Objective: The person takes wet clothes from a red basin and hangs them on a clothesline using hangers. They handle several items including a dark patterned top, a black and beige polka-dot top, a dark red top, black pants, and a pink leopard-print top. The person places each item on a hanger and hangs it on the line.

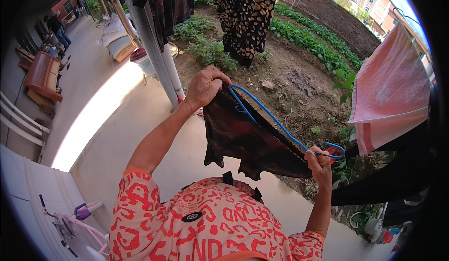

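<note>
A dark garment with reddish patches [245, 138] is stretched between my two hands. My left hand [207, 87] pinches one upper corner of it, beside the end of a blue clothes hanger [268, 112]. The hanger lies along the garment's opening, partly inside the cloth. My right hand [320, 164] grips the hanger near its hook, together with the garment's other corner. The hook points outward to the right, past my fist. Beyond the garment hangs a black cloth with gold spots [245, 19]. A second dark reddish garment [168, 8] hangs left of it.
A grey metal post [152, 47] stands ahead on the left. A pink towel [391, 89] hangs at right, above black cloth. Stacked sacks [115, 36], a brown wooden cabinet [42, 75] and a pink bicycle [87, 226] are on the left. A person [58, 31] stands farther back. Garden soil borders the concrete.
</note>
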`<state>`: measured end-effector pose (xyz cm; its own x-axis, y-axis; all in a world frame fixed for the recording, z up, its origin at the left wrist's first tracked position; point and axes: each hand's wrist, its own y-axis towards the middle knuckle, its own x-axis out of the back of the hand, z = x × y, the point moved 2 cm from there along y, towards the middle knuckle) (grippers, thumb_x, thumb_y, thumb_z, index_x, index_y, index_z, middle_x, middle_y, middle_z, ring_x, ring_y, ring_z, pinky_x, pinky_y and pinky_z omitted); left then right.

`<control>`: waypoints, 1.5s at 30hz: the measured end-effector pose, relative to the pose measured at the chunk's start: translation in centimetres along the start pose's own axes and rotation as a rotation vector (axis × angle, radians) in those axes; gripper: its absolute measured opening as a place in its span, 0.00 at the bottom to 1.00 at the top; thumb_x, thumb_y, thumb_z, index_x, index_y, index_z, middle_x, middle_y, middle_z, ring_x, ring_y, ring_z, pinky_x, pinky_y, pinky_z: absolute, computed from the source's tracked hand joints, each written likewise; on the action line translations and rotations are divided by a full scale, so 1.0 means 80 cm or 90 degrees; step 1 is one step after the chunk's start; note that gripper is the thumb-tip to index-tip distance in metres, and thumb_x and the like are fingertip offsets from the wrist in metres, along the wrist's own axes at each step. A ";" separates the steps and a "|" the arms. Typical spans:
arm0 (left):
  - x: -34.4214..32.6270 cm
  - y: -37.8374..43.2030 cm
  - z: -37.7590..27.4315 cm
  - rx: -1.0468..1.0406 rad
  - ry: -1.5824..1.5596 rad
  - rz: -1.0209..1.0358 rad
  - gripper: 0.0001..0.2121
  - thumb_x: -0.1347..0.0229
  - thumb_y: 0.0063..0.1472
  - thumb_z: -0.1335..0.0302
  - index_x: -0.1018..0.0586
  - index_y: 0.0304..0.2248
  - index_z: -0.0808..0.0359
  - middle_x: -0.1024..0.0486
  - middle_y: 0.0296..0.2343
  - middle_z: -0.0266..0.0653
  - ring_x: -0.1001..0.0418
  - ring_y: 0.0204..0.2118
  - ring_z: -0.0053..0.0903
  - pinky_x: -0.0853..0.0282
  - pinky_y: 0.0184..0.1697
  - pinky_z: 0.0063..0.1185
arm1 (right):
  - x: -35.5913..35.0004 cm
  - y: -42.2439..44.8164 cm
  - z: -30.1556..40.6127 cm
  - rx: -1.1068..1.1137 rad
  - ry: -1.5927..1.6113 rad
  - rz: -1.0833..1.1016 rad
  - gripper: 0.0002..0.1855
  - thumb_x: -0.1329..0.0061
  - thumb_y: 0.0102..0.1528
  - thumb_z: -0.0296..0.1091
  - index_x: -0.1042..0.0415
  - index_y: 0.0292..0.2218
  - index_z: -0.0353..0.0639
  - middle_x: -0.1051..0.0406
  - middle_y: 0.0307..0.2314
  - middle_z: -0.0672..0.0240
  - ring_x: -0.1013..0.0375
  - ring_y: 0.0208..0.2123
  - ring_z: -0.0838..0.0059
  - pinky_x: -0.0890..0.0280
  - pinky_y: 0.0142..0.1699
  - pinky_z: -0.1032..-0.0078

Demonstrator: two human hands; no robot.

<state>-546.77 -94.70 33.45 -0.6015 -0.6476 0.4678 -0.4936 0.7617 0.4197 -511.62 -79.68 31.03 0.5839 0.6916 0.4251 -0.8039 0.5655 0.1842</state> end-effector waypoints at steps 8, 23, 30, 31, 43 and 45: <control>0.013 -0.015 0.005 0.023 0.031 -0.046 0.11 0.54 0.41 0.76 0.20 0.22 0.62 0.29 0.23 0.38 0.31 0.27 0.32 0.34 0.33 0.24 | 0.020 0.004 0.025 -0.060 0.177 -0.038 0.17 0.57 0.57 0.37 0.35 0.19 0.39 0.44 0.09 0.79 0.51 0.12 0.91 0.60 0.17 0.85; -0.006 0.020 -0.050 -0.068 -0.052 0.032 0.12 0.59 0.46 0.79 0.22 0.23 0.69 0.30 0.21 0.36 0.34 0.24 0.20 0.38 0.31 0.18 | -0.017 0.054 0.143 0.051 -0.219 0.083 0.17 0.56 0.55 0.32 0.40 0.18 0.34 0.47 0.11 0.66 0.52 0.12 0.79 0.54 0.18 0.77; 0.003 -0.010 -0.067 -0.114 -0.150 0.275 0.11 0.58 0.51 0.75 0.26 0.32 0.68 0.31 0.29 0.38 0.32 0.31 0.24 0.37 0.35 0.20 | 0.002 0.075 0.136 0.011 -0.188 0.052 0.22 0.54 0.55 0.39 0.42 0.15 0.35 0.47 0.11 0.71 0.49 0.15 0.84 0.52 0.18 0.76; 0.001 -0.016 -0.077 -0.128 -0.045 0.267 0.09 0.52 0.52 0.71 0.26 0.32 0.65 0.29 0.29 0.38 0.30 0.31 0.26 0.36 0.34 0.21 | -0.002 0.076 0.143 0.030 -0.134 0.039 0.23 0.54 0.55 0.40 0.43 0.15 0.36 0.48 0.11 0.74 0.49 0.15 0.84 0.52 0.18 0.76; 0.021 0.022 -0.076 -0.183 -0.079 0.060 0.05 0.44 0.54 0.73 0.25 0.26 0.66 0.33 0.18 0.24 0.40 0.21 0.09 0.46 0.22 0.11 | 0.134 -0.032 0.072 -0.086 -0.158 -0.092 0.14 0.47 0.48 0.31 0.29 0.37 0.39 0.30 0.28 0.72 0.33 0.30 0.84 0.39 0.36 0.84; 0.030 0.030 -0.075 -0.156 -0.098 0.074 0.05 0.45 0.55 0.74 0.25 0.27 0.68 0.32 0.22 0.25 0.37 0.27 0.10 0.43 0.30 0.09 | 0.153 -0.056 0.036 -0.170 -0.057 -0.147 0.10 0.48 0.48 0.30 0.28 0.34 0.38 0.31 0.24 0.75 0.34 0.27 0.86 0.40 0.33 0.87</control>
<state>-545.60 -94.55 40.23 -0.7420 -0.5318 0.4082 -0.2610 0.7899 0.5549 -501.16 -75.03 37.93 0.7253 0.4963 0.4771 -0.5871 0.8078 0.0521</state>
